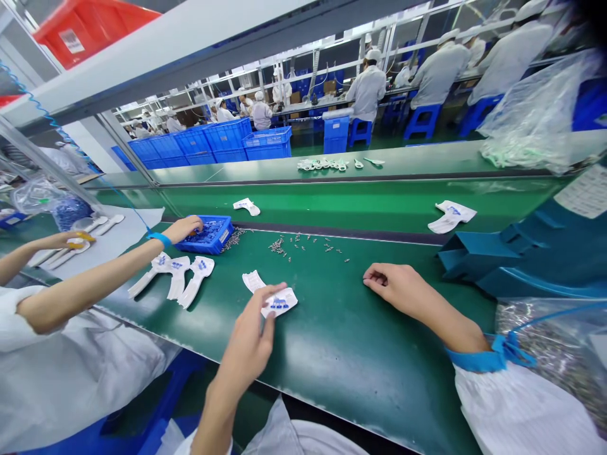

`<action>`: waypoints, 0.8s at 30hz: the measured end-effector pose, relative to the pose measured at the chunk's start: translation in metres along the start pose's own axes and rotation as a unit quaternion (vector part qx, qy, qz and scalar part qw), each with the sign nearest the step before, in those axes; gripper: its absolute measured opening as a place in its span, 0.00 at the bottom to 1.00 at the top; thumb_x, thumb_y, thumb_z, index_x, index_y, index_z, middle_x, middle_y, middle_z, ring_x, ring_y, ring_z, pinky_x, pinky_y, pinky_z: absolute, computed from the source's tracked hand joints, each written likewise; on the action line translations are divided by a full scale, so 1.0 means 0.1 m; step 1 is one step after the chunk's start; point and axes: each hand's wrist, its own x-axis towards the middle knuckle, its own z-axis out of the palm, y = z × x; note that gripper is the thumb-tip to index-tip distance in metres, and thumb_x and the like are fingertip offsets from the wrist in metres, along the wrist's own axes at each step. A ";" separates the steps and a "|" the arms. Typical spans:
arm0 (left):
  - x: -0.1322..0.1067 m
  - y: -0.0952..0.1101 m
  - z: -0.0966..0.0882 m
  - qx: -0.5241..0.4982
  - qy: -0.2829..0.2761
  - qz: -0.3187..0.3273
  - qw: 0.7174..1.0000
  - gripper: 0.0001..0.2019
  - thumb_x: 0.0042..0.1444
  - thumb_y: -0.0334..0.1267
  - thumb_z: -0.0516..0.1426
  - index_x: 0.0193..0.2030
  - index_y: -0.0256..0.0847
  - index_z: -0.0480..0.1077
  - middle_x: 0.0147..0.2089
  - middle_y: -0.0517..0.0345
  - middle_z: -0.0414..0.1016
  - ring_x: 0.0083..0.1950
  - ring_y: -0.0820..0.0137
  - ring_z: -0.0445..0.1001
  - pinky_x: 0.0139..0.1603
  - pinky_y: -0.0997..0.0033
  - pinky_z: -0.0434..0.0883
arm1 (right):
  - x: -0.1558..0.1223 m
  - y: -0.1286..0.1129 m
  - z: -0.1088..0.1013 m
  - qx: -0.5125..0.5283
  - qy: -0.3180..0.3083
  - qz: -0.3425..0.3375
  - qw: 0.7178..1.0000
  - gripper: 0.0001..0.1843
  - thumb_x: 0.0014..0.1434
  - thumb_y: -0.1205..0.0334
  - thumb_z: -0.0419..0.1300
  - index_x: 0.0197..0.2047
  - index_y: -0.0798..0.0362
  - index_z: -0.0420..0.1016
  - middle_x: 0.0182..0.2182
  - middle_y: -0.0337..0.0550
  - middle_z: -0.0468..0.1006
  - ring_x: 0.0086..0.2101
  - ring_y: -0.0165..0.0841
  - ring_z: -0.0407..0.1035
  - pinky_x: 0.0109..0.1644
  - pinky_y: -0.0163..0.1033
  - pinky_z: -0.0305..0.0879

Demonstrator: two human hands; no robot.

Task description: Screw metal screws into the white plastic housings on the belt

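Note:
My left hand point(249, 341) pinches a white flat plastic part point(279, 302) with blue inserts, holding it against the green mat point(341, 341). Its long white end point(252, 280) points away from me. My right hand point(398, 287) rests on the mat to the right with its fingers curled under, fingertips pressed together at the left. What they hold, if anything, is too small to see. Small metal screws point(303, 243) lie scattered on the mat beyond both hands.
A co-worker's hand point(183, 229) reaches into a small blue tray point(208, 235) at the left, with three white parts point(177, 278) lying nearby. More white parts point(450, 216) sit on the belt. A blue fixture point(521, 253) and a bag of screws point(545, 341) stand at the right.

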 end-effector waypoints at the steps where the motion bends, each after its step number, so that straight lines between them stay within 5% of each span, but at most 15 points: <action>1: 0.04 -0.14 -0.06 0.053 -0.004 0.025 0.998 0.19 0.67 0.35 0.48 0.64 0.48 0.63 0.64 0.51 0.69 0.66 0.60 0.66 0.63 0.57 0.65 | 0.00 0.00 0.00 -0.001 -0.001 0.000 1.000 0.07 0.57 0.61 0.56 0.32 0.48 0.77 0.28 0.40 0.82 0.30 0.36 0.76 0.32 0.37 0.66; 4: 0.14 -0.51 -0.19 0.173 -0.027 0.059 0.983 0.24 0.64 0.27 0.44 0.65 0.46 0.61 0.68 0.50 0.64 0.73 0.58 0.55 0.68 0.48 0.59 | 0.00 0.01 0.00 -0.005 -0.005 0.001 1.000 0.07 0.57 0.62 0.57 0.33 0.48 0.77 0.28 0.39 0.82 0.30 0.35 0.76 0.33 0.37 0.66; 7: 0.12 -0.67 -0.23 0.224 -0.044 0.058 0.972 0.24 0.64 0.27 0.45 0.66 0.43 0.60 0.67 0.47 0.65 0.71 0.57 0.58 0.67 0.47 0.61 | 0.01 0.01 -0.01 -0.005 -0.010 0.005 1.000 0.08 0.58 0.61 0.56 0.33 0.48 0.77 0.29 0.40 0.82 0.31 0.36 0.77 0.34 0.38 0.67; 12: -0.14 -0.36 -0.03 0.232 -0.048 0.060 0.970 0.23 0.67 0.35 0.50 0.68 0.47 0.58 0.58 0.49 0.73 0.57 0.57 0.71 0.56 0.53 0.71 | -0.06 -0.13 -0.09 0.023 -0.024 0.020 0.999 0.09 0.58 0.58 0.56 0.32 0.47 0.77 0.29 0.40 0.83 0.31 0.37 0.77 0.33 0.38 0.69; 18: -0.24 -0.11 0.21 0.191 -0.063 0.089 0.976 0.27 0.65 0.38 0.56 0.69 0.50 0.56 0.65 0.51 0.67 0.65 0.54 0.63 0.63 0.50 0.65 | -0.37 -0.56 -0.17 0.104 -0.071 0.026 0.992 0.11 0.61 0.55 0.55 0.34 0.47 0.78 0.32 0.42 0.83 0.32 0.37 0.76 0.34 0.37 0.70; 24: -0.27 0.01 0.49 0.148 -0.088 0.030 0.985 0.27 0.64 0.47 0.57 0.68 0.47 0.58 0.58 0.48 0.71 0.55 0.55 0.70 0.54 0.53 0.70 | -0.61 -0.88 -0.11 0.135 -0.116 0.046 0.983 0.11 0.63 0.55 0.55 0.35 0.46 0.78 0.31 0.39 0.82 0.30 0.34 0.74 0.34 0.36 0.67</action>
